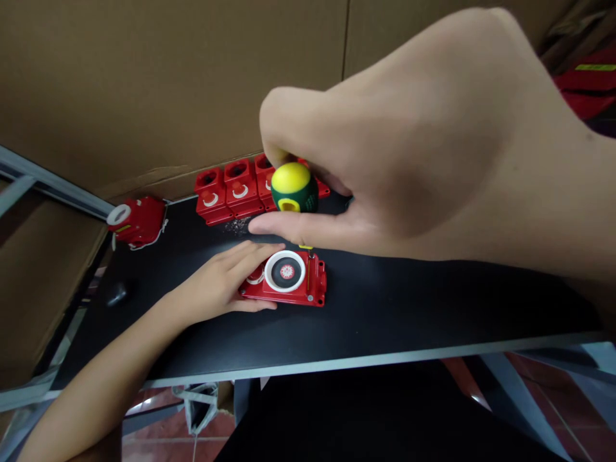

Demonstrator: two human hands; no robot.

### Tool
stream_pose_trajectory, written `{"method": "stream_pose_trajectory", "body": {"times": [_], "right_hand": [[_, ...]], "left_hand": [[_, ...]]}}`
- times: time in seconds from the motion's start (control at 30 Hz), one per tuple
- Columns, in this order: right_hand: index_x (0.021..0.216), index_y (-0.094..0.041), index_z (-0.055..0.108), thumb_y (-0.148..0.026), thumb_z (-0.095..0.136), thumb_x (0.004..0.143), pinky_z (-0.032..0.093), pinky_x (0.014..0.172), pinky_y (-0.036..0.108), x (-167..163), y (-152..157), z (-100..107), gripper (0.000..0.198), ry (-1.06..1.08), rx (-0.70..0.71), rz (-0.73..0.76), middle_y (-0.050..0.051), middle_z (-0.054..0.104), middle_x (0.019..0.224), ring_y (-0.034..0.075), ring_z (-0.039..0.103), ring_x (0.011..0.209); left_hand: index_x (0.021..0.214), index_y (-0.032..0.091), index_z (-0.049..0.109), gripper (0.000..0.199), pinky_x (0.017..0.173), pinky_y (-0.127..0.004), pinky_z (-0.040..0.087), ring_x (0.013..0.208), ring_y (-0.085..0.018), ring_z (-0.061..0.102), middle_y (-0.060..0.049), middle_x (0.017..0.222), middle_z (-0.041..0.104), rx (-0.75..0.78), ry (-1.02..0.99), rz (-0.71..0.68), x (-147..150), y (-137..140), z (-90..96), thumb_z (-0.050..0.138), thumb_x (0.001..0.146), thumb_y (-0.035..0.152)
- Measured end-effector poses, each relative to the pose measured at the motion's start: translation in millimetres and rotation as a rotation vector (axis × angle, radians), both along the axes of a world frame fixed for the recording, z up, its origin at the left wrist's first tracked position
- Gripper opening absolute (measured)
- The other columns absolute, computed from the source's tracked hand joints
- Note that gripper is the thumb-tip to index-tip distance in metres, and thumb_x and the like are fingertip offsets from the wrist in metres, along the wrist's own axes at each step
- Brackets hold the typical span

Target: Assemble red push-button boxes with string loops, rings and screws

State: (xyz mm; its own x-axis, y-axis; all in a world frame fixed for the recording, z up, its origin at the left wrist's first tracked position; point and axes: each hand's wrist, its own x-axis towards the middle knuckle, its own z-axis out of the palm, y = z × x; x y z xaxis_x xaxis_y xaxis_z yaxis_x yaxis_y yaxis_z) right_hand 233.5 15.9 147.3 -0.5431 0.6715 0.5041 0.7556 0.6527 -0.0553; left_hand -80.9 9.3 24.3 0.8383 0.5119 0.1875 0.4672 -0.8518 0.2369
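Observation:
My right hand (385, 141) is large and close to the camera, with its fingers closed around a screwdriver (294, 186). The rounded end of its yellow and green handle faces up at me; most of the shaft is hidden. Below it, a red housing (312, 279) with a white ring (303, 282) and a dark round centre lies flat on the black table. My left hand (221, 279) grips the left end of this housing, thumb along the near side and fingers over the far side. Screws show at its corners.
Several similar red housings (243, 189) stand in a row at the back, against a cardboard wall (192, 83). Another red unit (144, 221) with a white ring and cord sits at the back left. A dark rounded object (116, 294) lies near the left edge of the black table (409, 314).

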Motion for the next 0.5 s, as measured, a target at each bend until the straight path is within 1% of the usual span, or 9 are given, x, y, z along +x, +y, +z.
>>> {"method": "stream_pose_trajectory", "body": {"times": [0.07,0.13,0.17,0.23,0.3,0.33,0.43,0.5], "right_hand": [[0.094,-0.02,0.077,-0.062,0.086,0.095,0.032,0.048,0.013,1.6,2.5,1.0,0.043,0.102,-0.055,0.132,0.001,0.083,0.09,0.022,0.085,0.112],[0.091,-0.02,0.076,-0.05,0.09,0.094,0.043,0.056,0.015,3.8,4.6,2.6,0.034,0.167,-0.1,0.243,0.0,0.083,0.094,0.023,0.083,0.116],[0.09,-0.02,0.076,-0.047,0.092,0.092,0.047,0.061,0.016,5.4,5.3,3.6,0.032,0.184,-0.113,0.268,-0.001,0.082,0.095,0.023,0.082,0.116],[0.087,-0.02,0.076,-0.043,0.096,0.088,0.054,0.072,0.02,9.8,5.9,5.3,0.03,0.195,-0.114,0.269,-0.003,0.079,0.093,0.02,0.08,0.111],[0.086,-0.021,0.077,-0.045,0.096,0.088,0.056,0.083,0.025,15.2,5.1,6.8,0.031,0.194,-0.083,0.251,-0.006,0.074,0.088,0.016,0.076,0.099],[0.086,-0.021,0.079,-0.048,0.094,0.09,0.055,0.085,0.028,17.6,4.4,7.5,0.032,0.193,-0.067,0.247,-0.007,0.073,0.086,0.014,0.074,0.093],[0.089,-0.022,0.083,-0.056,0.09,0.095,0.052,0.082,0.031,19.9,3.2,9.6,0.034,0.19,-0.06,0.24,-0.007,0.072,0.086,0.012,0.067,0.085],[0.091,-0.023,0.084,-0.053,0.093,0.094,0.052,0.081,0.031,16.9,4.6,11.0,0.031,0.159,-0.099,0.228,-0.007,0.074,0.089,0.012,0.068,0.087]], "left_hand": [[0.178,0.023,0.046,0.087,0.123,-0.053,0.066,0.138,-0.038,0.079,-0.02,0.152,0.077,-0.012,-0.005,0.005,-0.1,0.0,0.2,0.079,0.109,0.064],[0.178,0.024,0.047,0.088,0.119,-0.05,0.068,0.135,-0.038,0.08,-0.02,0.151,0.077,-0.025,-0.015,0.004,0.5,0.2,0.6,0.082,0.107,0.062],[0.178,0.024,0.047,0.088,0.118,-0.049,0.068,0.134,-0.037,0.08,-0.019,0.151,0.077,-0.031,-0.018,0.005,1.0,0.3,1.0,0.082,0.107,0.062],[0.178,0.024,0.047,0.087,0.118,-0.049,0.067,0.134,-0.037,0.08,-0.019,0.151,0.077,-0.041,-0.01,0.013,2.2,0.2,1.8,0.081,0.108,0.063],[0.177,0.024,0.047,0.085,0.117,-0.048,0.068,0.132,-0.036,0.08,-0.019,0.148,0.077,-0.048,0.001,0.022,3.3,-0.3,2.6,0.079,0.109,0.063],[0.177,0.024,0.047,0.084,0.115,-0.047,0.068,0.129,-0.035,0.08,-0.018,0.146,0.077,-0.05,0.002,0.025,3.8,-0.6,2.8,0.078,0.11,0.064],[0.176,0.023,0.048,0.083,0.114,-0.047,0.068,0.125,-0.034,0.081,-0.017,0.142,0.078,-0.044,-0.001,0.029,4.8,-1.4,2.9,0.076,0.11,0.065],[0.176,0.023,0.048,0.083,0.116,-0.047,0.068,0.126,-0.034,0.081,-0.018,0.143,0.078,-0.041,-0.007,0.031,4.7,-1.4,2.6,0.077,0.11,0.064]]}}
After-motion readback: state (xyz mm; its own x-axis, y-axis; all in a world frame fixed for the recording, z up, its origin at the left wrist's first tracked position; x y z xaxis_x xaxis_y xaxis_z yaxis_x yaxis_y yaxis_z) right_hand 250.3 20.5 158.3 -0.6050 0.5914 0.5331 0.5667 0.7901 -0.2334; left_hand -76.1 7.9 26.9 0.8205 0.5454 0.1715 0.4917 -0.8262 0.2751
